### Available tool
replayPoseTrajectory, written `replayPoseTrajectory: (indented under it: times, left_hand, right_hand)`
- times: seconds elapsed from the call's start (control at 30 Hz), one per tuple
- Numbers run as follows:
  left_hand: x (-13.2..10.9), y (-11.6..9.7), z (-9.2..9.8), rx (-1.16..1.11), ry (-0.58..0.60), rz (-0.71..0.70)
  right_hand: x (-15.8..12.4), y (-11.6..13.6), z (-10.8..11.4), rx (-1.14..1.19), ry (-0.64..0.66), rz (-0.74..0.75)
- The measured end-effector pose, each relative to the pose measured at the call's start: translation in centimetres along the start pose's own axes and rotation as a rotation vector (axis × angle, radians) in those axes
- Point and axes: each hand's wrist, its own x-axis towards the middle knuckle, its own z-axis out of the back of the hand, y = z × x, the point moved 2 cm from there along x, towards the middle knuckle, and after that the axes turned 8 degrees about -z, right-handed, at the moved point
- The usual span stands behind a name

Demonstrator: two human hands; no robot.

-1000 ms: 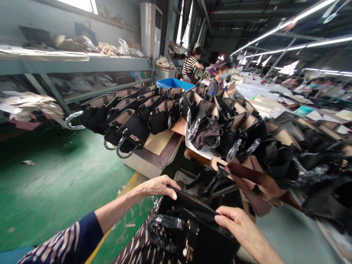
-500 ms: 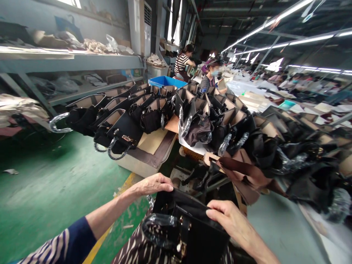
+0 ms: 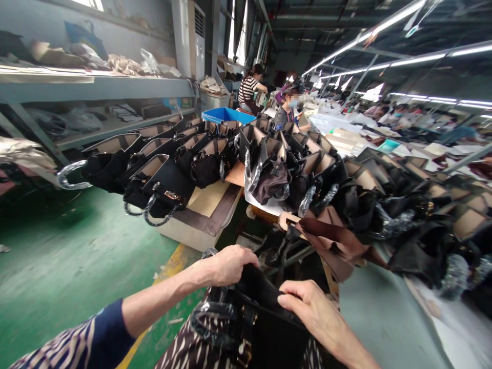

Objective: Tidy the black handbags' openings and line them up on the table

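Note:
A black handbag [image 3: 265,328] with a plastic-wrapped handle and a metal clasp rests on my lap at the bottom of the view. My left hand [image 3: 230,264] is closed over the far left corner of the bag's top edge. My right hand [image 3: 307,307] grips the top edge on the near right, fingers curled over the rim. Both hands hold the same bag.
Rows of black handbags [image 3: 169,179] lie on a low platform ahead and on a long grey table [image 3: 376,318] to the right. A blue bin [image 3: 226,115] stands behind them. Metal shelves [image 3: 96,87] line the left wall above a green floor. Two people work further back.
My left hand has closed more tightly over the bag's corner and both hands have drawn closer together. The view has shifted a little to the right.

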Motion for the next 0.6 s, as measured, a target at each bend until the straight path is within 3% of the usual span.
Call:
replayPoseTrajectory:
  times: [0.3, 0.47, 0.6]
  left_hand:
    - [0.1, 0.6, -1.8, -0.107, -0.074, 0.133]
    - [-0.1, 0.5, -1.3, -0.191, -0.103, 0.107]
    - [0.1, 0.5, -0.6, -0.274, -0.049, 0.082]
  right_hand:
    - [0.2, -0.8, -0.1, 0.022, 0.004, 0.011]
    - [0.4, -0.9, -0.1, 0.03, -0.001, 0.005]
    - [0.5, -0.6, -0.2, 0.021, -0.004, 0.018]
